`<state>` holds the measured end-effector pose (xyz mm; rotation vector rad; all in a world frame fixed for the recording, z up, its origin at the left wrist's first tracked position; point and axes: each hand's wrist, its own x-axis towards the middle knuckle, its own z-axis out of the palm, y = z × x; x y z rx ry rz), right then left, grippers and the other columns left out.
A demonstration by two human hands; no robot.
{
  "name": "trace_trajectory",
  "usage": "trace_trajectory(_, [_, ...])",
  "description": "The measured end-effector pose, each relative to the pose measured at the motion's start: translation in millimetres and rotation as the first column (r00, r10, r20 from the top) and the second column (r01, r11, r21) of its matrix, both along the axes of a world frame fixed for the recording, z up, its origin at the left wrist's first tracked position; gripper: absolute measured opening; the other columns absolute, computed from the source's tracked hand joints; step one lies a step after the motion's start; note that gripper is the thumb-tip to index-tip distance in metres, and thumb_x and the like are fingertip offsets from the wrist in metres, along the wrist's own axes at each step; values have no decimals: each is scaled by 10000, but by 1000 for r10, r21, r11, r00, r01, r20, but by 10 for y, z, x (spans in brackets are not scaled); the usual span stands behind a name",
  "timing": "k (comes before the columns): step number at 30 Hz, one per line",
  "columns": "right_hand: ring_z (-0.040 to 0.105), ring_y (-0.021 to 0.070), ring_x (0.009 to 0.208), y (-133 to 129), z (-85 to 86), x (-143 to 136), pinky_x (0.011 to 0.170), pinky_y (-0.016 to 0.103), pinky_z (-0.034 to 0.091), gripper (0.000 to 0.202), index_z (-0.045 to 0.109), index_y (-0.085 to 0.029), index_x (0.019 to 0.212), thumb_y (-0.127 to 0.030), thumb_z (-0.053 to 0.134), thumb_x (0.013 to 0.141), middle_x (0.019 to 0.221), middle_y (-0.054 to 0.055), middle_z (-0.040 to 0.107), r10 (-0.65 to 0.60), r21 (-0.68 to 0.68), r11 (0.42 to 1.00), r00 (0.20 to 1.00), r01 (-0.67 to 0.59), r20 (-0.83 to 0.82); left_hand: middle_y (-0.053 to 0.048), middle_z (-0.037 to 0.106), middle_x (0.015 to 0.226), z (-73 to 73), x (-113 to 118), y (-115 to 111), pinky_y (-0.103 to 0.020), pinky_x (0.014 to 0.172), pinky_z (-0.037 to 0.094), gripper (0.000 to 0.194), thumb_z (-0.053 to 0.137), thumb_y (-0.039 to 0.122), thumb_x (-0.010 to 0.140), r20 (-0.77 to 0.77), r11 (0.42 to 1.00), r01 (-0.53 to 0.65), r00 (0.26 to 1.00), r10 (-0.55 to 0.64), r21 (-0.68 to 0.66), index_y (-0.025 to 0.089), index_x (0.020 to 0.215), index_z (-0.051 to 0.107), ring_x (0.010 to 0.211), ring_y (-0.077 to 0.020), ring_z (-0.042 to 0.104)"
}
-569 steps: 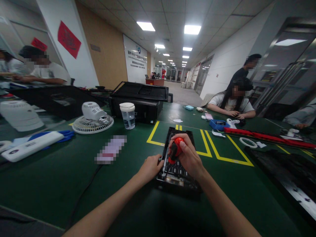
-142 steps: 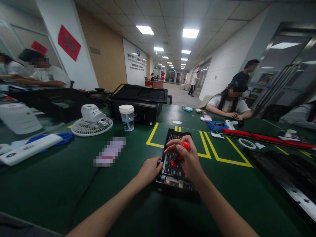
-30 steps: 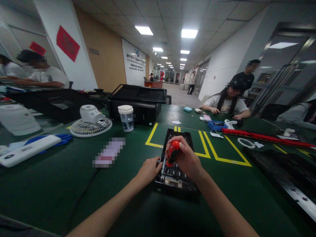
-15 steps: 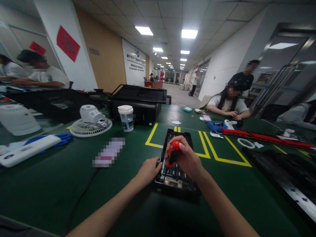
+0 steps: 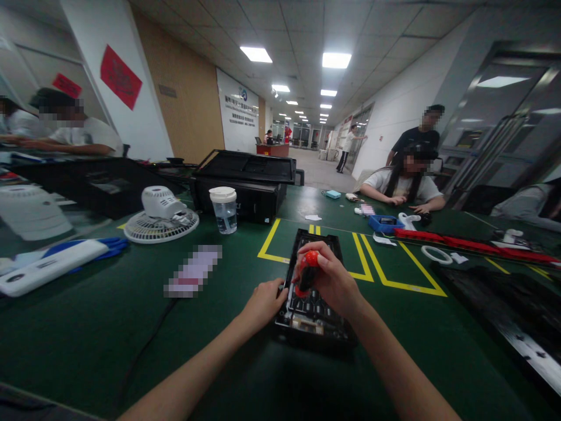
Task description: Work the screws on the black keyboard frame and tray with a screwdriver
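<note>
A black tray-like case [image 5: 337, 336] with metal and dark parts inside lies on the green table, in front of me. My right hand [image 5: 331, 278] is closed around a red and black tool handle [image 5: 309, 270], held over the middle of the case. The tool's lower tip is hidden. At the case's left edge, my left hand [image 5: 264, 302] rests with its thumb and fingers gripping the rim.
A clear cup [image 5: 224, 211], a white fan [image 5: 161, 219] and a black box [image 5: 239, 190] stand beyond, to the left. A blue tray [image 5: 384, 224] and a long dark panel [image 5: 504, 316] lie right. People sit at the far side.
Both of my hands and the case look nearly unmoved. Across the table, the standing person has shifted left, and the seated person's hands have moved apart.
</note>
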<state>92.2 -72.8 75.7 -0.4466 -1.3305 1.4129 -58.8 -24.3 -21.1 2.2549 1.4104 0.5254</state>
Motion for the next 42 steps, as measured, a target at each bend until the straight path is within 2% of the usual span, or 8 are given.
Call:
trace_trajectory(4, [523, 125, 671, -14, 12, 30, 610, 254, 406, 185, 515, -179, 975, -255, 390, 862, 830, 36, 528, 18, -5, 1000, 1000, -18, -5, -65, 664, 882, 3, 11, 0, -246, 714, 411, 308, 382, 337, 851, -5, 1000, -7, 1000, 7, -9, 193, 1037, 580, 820, -181, 609])
trace_trajectory(16, [535, 132, 690, -16, 61, 83, 645, 281, 448, 137, 504, -193, 942, -275, 468, 838, 781, 9, 509, 1, -20, 1000, 998, 0, 58, -59, 664, 867, 19, 10, -9, -242, 702, 411, 319, 376, 360, 853, 5, 1000, 1, 1000, -1, -11, 200, 1041, 578, 803, -179, 610])
trace_trajectory(26, [526, 120, 666, -49, 113, 148, 645, 299, 475, 135, 490, -193, 893, -301, 523, 818, 795, 5, 501, -70, -18, 997, 983, 74, 170, -63, 665, 888, 16, 15, -9, -255, 719, 416, 335, 376, 367, 850, 5, 1000, -2, 1000, 2, -14, 196, 1064, 569, 817, -185, 610])
trace_trajectory(31, [538, 113, 649, -53, 119, 153, 609, 279, 480, 126, 462, -192, 863, -292, 526, 819, 784, -1, 514, -100, -25, 994, 979, 106, 180, -66, 660, 954, 26, 20, -7, -261, 786, 410, 329, 381, 361, 851, 11, 999, -10, 1000, 10, -38, 197, 1059, 576, 891, -185, 600])
trace_trajectory(42, [530, 114, 676, -67, 136, 166, 606, 243, 445, 112, 458, -193, 830, -279, 529, 821, 768, -6, 514, -220, 103, 974, 943, 201, 248, -65, 658, 951, 23, 29, -19, -261, 792, 412, 318, 385, 365, 853, 17, 999, -14, 1000, 15, -45, 200, 1044, 578, 897, -183, 599])
